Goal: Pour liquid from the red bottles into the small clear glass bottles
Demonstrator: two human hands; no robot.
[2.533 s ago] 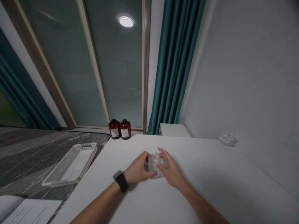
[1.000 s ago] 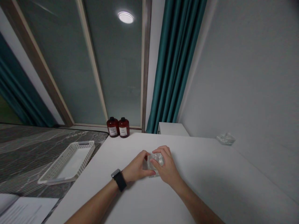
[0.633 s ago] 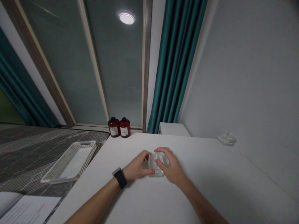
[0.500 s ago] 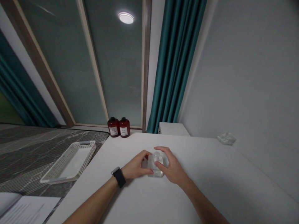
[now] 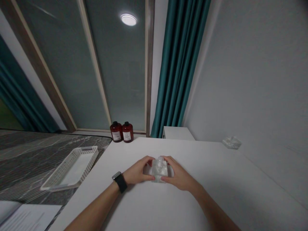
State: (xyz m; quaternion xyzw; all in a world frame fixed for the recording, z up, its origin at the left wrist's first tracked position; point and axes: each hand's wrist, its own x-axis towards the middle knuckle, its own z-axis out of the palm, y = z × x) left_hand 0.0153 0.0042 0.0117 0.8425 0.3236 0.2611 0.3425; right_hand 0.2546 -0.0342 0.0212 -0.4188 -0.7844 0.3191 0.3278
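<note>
A clear, squarish glass jar with a round knob on top (image 5: 159, 166) stands on the white table (image 5: 149, 205) in front of me. My left hand (image 5: 139, 170) grips its left side, thumb at the front lower edge and fingers curled round the back. From the right, my right hand (image 5: 179, 175) holds it the same way, with the thumb near the front and the fingers at the rear corner. Parts of both hands' fingers are hidden behind the glass. A watch with a black band (image 5: 120, 182) is on my left wrist.
Two dark red bottles with white labels (image 5: 121, 132) stand at the table's far left corner. Another clear glass piece (image 5: 231, 142) lies at the far right by the wall. Left of the table are a white perforated basket (image 5: 72, 168) and an open book (image 5: 31, 216).
My right hand has come down from the knob to the jar's right side, its thumb now at the lower front. My left hand stays on the left side.
</note>
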